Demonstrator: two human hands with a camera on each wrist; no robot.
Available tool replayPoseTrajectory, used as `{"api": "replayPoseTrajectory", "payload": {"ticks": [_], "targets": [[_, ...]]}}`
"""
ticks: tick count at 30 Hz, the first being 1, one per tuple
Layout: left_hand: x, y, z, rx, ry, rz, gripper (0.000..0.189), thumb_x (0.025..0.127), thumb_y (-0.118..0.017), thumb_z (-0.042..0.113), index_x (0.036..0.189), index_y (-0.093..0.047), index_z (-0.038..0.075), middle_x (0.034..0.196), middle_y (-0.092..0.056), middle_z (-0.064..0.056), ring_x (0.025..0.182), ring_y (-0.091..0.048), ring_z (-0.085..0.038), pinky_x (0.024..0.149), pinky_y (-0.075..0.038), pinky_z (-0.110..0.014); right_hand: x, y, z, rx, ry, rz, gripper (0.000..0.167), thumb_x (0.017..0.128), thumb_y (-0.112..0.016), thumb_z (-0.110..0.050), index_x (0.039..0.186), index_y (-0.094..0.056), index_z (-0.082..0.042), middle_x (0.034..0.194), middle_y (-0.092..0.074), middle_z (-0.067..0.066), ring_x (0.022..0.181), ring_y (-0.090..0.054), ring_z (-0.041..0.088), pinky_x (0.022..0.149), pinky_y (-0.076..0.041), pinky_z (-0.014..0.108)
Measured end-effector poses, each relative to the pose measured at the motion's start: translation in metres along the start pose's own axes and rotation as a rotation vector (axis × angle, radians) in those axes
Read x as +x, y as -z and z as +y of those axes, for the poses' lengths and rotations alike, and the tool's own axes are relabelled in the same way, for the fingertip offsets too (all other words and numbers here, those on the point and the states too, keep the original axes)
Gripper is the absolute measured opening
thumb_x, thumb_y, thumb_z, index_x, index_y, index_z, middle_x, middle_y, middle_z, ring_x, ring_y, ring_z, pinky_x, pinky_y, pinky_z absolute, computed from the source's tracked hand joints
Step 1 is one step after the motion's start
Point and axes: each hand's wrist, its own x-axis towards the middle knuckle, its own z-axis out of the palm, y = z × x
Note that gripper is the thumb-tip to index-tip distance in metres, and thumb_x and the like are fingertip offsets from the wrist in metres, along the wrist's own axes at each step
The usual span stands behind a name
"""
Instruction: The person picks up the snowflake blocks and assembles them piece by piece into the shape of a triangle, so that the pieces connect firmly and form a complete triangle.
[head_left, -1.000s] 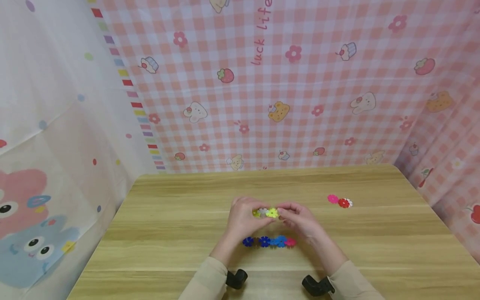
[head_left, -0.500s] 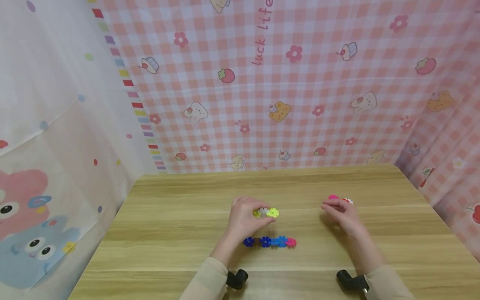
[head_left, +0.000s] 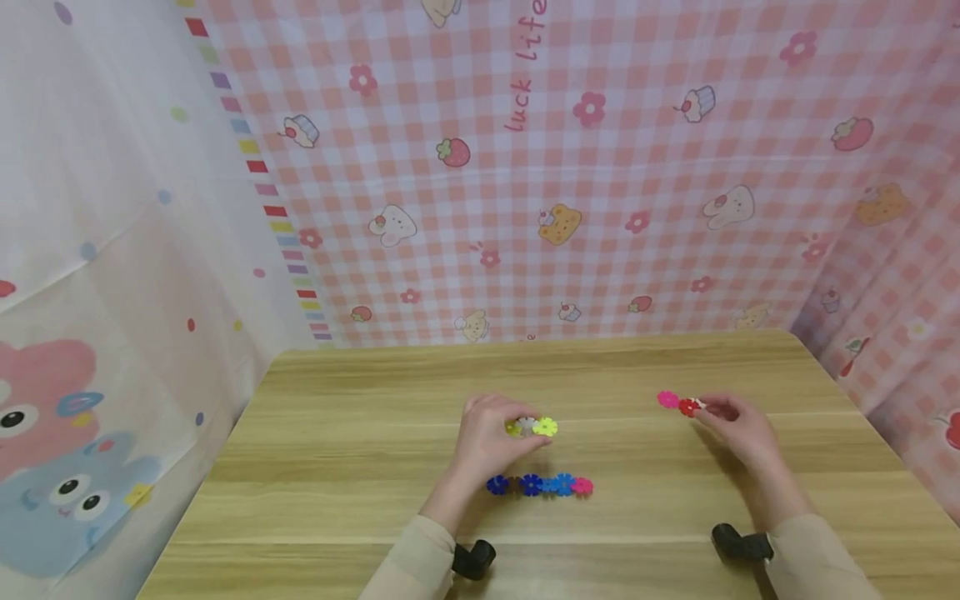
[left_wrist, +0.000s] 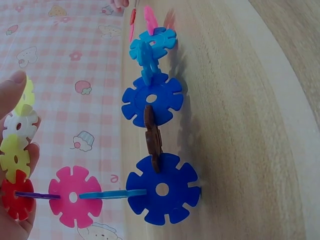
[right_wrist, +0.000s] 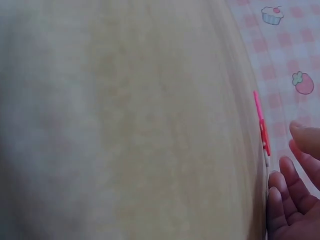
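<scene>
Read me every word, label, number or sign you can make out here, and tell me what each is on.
"luck life": pink lettering running up the checked cloth.
"e", apparently: small letter low on that cloth, just above the table; too small to be sure.
Flower-shaped discs: no readable lettering.

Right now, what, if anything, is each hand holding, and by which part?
The left hand holds the flower-disc chain by its yellow-and-white end. The right hand is at the far white disc; whether it grips cannot be told.
</scene>
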Motion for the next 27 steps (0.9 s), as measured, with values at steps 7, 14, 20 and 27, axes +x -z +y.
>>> {"api": "replayPoseTrajectory", "payload": {"ticks": [7,14,20,27], "targets": [[0.000,0.001,0.001,-0.011,0.018,-0.010,0.031,0.073,-0.088,0.033,0.097,-0.078,0.017,0.096,-0.074,0.006,0.095,-0.063,-0.013,0.105,-0.034,-0.048,0.008,-0.003,0.000,-0.100,0.035,-0.042,0.045,0.091,-0.071,-0.020,0.126,-0.060,0.006,0.103,-0.063,0.023,0.093,-0.058,0.031,0.075,-0.046,0.038],[0.000,0.000,-0.001,-0.013,-0.004,0.008,0.033,0.074,-0.088,0.035,0.098,-0.078,0.015,0.096,-0.074,0.006,0.093,-0.063,-0.012,0.100,-0.036,-0.047,0.014,-0.006,0.004,-0.184,0.104,-0.037,0.040,0.088,-0.075,-0.014,0.121,-0.064,0.005,0.092,-0.063,0.016,0.085,-0.057,0.028,0.071,-0.044,0.038],[0.000,0.000,-0.002,-0.018,-0.008,0.012,0.033,0.074,-0.088,0.035,0.099,-0.078,0.016,0.098,-0.074,0.007,0.094,-0.063,-0.012,0.100,-0.036,-0.047,0.015,-0.006,0.002,-0.195,0.093,-0.038,0.034,0.086,-0.076,-0.013,0.111,-0.064,0.007,0.089,-0.062,0.015,0.083,-0.055,0.027,0.072,-0.043,0.040],[0.000,0.000,-0.001,-0.023,-0.015,0.019,0.033,0.074,-0.088,0.034,0.100,-0.078,0.016,0.099,-0.074,0.007,0.095,-0.062,-0.012,0.096,-0.037,-0.044,0.012,-0.005,0.000,-0.140,0.031,-0.035,0.035,0.087,-0.076,-0.013,0.109,-0.060,0.009,0.091,-0.063,0.017,0.083,-0.056,0.027,0.073,-0.044,0.038]]}}
